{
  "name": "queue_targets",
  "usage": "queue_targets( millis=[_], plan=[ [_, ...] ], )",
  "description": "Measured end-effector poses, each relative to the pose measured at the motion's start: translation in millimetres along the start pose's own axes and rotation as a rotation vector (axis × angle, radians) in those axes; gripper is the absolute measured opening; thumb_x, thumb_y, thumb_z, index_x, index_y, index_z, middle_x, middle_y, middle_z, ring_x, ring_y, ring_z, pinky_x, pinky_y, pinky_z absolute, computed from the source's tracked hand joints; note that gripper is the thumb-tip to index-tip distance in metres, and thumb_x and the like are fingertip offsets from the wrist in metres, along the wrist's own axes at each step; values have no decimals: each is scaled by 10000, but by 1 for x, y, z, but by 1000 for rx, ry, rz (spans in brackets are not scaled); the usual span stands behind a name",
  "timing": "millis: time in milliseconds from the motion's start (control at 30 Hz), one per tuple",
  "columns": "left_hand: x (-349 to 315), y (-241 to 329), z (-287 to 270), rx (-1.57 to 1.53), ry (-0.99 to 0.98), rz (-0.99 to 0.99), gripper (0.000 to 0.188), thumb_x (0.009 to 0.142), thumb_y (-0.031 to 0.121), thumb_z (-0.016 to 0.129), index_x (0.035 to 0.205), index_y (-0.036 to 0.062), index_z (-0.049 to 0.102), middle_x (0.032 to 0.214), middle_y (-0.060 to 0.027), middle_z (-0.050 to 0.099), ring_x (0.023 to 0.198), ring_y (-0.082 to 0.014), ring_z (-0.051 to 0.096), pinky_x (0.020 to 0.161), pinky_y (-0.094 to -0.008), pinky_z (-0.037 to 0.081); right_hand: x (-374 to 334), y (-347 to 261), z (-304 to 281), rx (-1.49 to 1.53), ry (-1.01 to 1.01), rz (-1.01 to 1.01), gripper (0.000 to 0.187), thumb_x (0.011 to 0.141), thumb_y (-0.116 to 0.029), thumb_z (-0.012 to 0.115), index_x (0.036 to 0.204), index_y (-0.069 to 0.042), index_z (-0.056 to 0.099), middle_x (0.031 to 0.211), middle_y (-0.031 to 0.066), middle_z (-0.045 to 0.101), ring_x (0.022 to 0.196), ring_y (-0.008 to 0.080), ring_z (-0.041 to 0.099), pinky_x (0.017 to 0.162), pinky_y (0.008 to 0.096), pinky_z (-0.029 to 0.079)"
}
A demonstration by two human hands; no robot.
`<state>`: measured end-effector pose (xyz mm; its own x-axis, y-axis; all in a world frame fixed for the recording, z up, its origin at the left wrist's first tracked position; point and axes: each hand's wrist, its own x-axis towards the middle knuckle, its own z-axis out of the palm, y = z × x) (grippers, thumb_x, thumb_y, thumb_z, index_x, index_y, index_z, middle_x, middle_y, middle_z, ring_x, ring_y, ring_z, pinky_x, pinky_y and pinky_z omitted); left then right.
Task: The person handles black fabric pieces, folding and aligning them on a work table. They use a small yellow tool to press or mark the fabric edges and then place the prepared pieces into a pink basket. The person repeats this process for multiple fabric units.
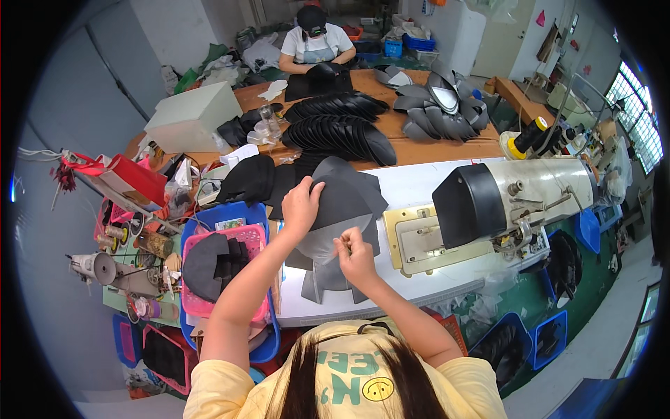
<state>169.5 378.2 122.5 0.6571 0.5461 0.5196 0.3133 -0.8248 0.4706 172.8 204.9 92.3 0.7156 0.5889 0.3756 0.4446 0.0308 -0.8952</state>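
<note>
My left hand (301, 204) grips the upper left edge of a dark grey curved panel (342, 192), held over the white tabletop. A pale translucent sheet (322, 241) covers the lower part of this panel. Beside the sheet's right edge, my right hand (356, 255) is closed in a pinch; what sits between its fingertips is too small to make out. Under the panel, more dark grey pieces (328, 279) lie on the table. Right of my hands stands a sewing machine (541, 192), a black curved panel (469, 204) covering its left end.
Rows of stacked black panels (338, 136) and a pile of grey ones (443, 105) lie on the brown table. A co-worker (317, 45) sits across. At left, a pink basket (262, 244) inside a blue tub (187, 241) holds dark pieces. Thread cones (527, 138) stand far right.
</note>
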Motion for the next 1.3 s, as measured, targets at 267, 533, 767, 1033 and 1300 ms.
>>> queue_targets(
  millis=[267, 533, 767, 1033, 1300],
  plan=[
    [5, -12, 0, -15, 185, 178, 304, 831, 246, 655, 702, 46, 465, 568, -147, 546, 519, -344, 556, 456, -408, 422, -7, 3, 6, 35, -1, -12, 170, 872, -92, 592, 871, -31, 433, 572, 105, 568, 519, 246, 617, 474, 312, 450],
    [23, -42, -4, -11, 195, 65, 322, 860, 289, 614, 710, 28, 499, 606, -184, 571, 577, -389, 575, 504, -452, 432, -15, 5, 3, 115, 33, 72, 147, 898, -87, 554, 863, -35, 422, 564, 51, 532, 488, 126, 555, 453, 253, 380],
    [49, -126, -6, 2, 232, -302, 423, 880, 383, 556, 724, -10, 572, 686, -235, 581, 681, -411, 575, 641, -462, 434, -40, 11, -29, 181, 67, 205, 128, 891, -71, 540, 848, -50, 421, 565, 28, 491, 481, 94, 515, 457, 249, 386],
    [47, -227, -79, 206, 296, -279, 355, 880, 322, 569, 849, -27, 626, 784, -259, 615, 743, -391, 613, 665, -435, 463, -175, 130, -226, -513, 136, 625, 157, 821, -127, 568, 822, 8, 488, 713, 92, 545, 661, 196, 533, 617, 363, 448],
    [-11, -189, -48, 27, -95, -238, 361, 854, 296, 618, 731, -40, 563, 629, -212, 547, 544, -290, 539, 539, -380, 409, -144, 172, -178, -915, 93, 398, 207, 839, -138, 562, 1015, -30, 552, 932, 183, 593, 858, 391, 586, 749, 478, 465]
  ],
)
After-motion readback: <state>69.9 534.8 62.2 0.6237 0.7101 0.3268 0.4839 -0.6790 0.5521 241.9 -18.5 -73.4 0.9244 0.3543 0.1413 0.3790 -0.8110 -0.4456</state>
